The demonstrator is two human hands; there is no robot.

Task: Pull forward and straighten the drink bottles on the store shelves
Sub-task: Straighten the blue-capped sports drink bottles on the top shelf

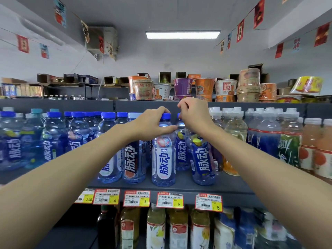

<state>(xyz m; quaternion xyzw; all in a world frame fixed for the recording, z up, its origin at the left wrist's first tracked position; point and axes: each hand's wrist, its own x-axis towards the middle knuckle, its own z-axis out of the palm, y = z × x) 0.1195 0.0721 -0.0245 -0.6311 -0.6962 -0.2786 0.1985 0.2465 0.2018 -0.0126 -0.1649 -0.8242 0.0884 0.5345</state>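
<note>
Ctr frame: left hand [152, 124] gripped the neck of the white-label bottle [163, 159], upright at the shelf [179, 186] front edge. Right hand [194, 115], just beside it, curled over the cap of the rear bottle [180, 151] — upright, set back, just behind & right of the first.

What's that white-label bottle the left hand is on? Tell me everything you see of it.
The white-label bottle is clear plastic with a blue cap, pale bluish drink inside, and a tall white wrap bearing big blue characters and a pinkish fruit picture. It stands upright near the front edge of the shelf, above a price tag marked 5. The left hand grips its neck, fingers over the cap, thumb on the shoulder. The right hand pinches the cap of the blue-label bottle behind it.
</note>
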